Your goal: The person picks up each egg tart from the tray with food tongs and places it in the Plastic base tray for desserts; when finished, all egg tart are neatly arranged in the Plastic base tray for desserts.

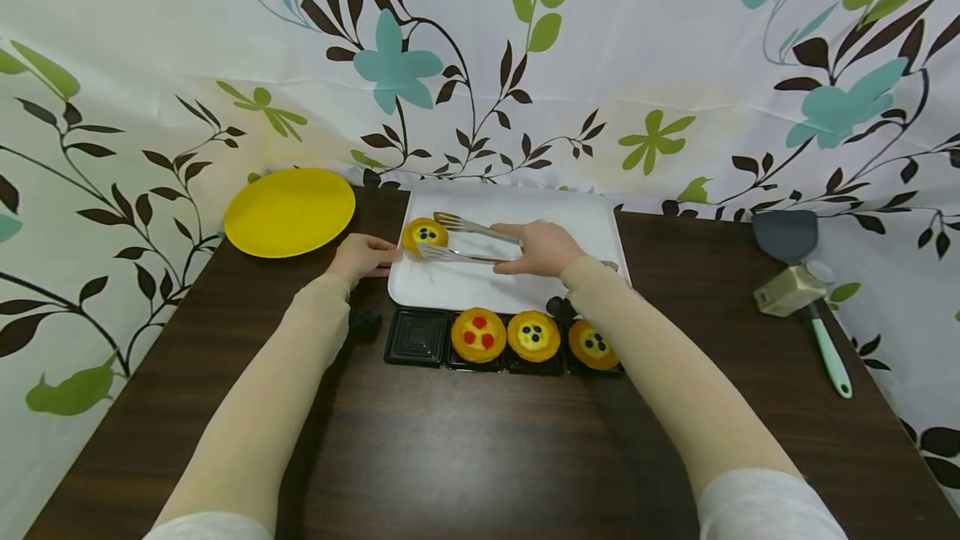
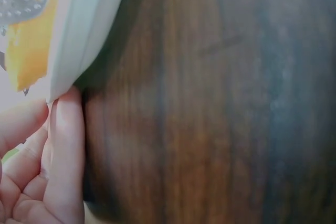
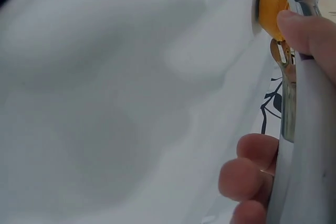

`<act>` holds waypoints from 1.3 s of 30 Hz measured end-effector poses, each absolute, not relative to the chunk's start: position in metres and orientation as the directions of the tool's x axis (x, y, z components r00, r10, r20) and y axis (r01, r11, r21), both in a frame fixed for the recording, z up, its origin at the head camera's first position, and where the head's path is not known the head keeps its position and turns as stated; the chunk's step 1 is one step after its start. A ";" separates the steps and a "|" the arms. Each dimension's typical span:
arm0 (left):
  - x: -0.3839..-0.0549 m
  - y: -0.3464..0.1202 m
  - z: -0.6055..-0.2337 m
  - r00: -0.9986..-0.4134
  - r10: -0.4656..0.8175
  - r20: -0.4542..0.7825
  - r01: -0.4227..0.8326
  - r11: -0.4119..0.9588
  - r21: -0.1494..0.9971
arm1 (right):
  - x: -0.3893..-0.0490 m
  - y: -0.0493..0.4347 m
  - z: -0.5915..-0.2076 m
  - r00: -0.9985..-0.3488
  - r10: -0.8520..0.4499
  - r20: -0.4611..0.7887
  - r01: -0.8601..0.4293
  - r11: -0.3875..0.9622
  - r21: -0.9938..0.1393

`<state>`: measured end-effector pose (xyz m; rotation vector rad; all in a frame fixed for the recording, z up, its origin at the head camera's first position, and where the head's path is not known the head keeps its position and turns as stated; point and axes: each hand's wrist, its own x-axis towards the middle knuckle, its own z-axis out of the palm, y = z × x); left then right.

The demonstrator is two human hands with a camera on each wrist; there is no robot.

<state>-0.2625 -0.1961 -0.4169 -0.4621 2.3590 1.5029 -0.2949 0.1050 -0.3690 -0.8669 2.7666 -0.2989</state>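
My left hand pinches the left rim of a white tray, thumb above and fingers below in the left wrist view. Metal tongs are in my right hand, over the tray. Their spread tips lie on either side of an egg tart with dark blue berries, at the tray's left end. Whether both tips touch it I cannot tell. In front of the tray is a row of black plastic trays: the leftmost one is bare, then a tart with red pieces and two with blue berries.
A yellow plate sits at the back left of the dark wooden table. On the right lie a spatula with a pale green handle and a small jar across it. A leaf-patterned cloth hangs behind.
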 end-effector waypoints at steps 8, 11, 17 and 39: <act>-0.262 -0.198 -0.415 -0.907 -0.070 -0.416 -0.408 0.394 0.823 | -0.277 0.118 -0.372 -0.803 -0.588 -0.100 -0.540 0.787 -0.296; -0.263 -0.199 -0.416 -0.900 -0.066 -0.430 -0.421 0.385 0.821 | -0.267 0.123 -0.370 -0.791 -0.606 -0.081 -0.562 0.773 -0.293; -0.263 -0.201 -0.415 -0.901 -0.057 -0.430 -0.417 0.390 0.821 | -0.245 0.130 -0.363 -0.763 -0.643 -0.063 -0.606 0.746 -0.277; -0.263 -0.201 -0.420 -0.909 -0.061 -0.413 -0.401 0.399 0.825 | -0.198 0.142 -0.368 -0.644 -0.764 -0.050 -0.736 0.636 -0.234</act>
